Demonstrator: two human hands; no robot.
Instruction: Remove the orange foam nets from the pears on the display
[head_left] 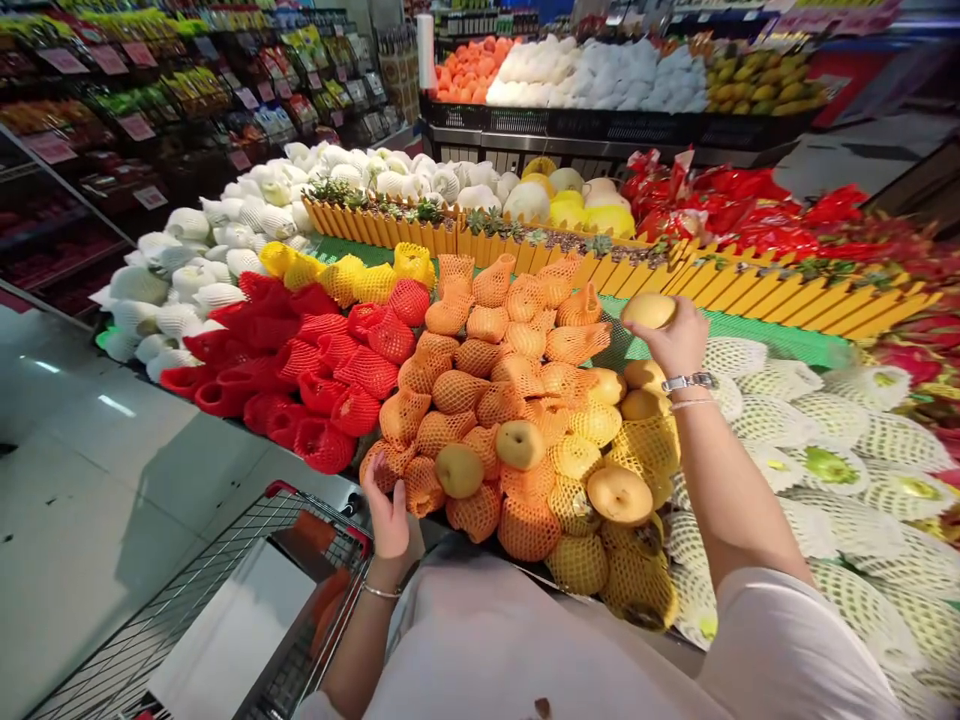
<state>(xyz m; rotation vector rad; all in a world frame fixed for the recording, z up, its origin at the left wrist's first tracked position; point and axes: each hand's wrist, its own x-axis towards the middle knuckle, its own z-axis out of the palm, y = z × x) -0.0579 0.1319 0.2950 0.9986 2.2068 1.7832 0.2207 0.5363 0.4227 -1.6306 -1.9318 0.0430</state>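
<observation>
My right hand [679, 332] is closed around a bare, round, yellow-brown pear [651, 311], held at the far right edge of the pile, above the green mat. Below and left of it lie pears in orange foam nets [499, 404] and some in yellow nets [577, 456]. Several bare brownish pears, such as a pear [460, 471] near the front, sit among them. At the pile's front left corner is my left hand [388, 512], fingers apart, resting against an orange-netted pear [384, 464]. Nothing shows in its grasp.
Red-netted fruit [330, 360] lies to the left, white-netted fruit [810, 420] to the right. A low yellow picket fence [570, 262] with small plants runs behind. A shopping cart [285, 490] holding a white box [232, 630] stands at lower left.
</observation>
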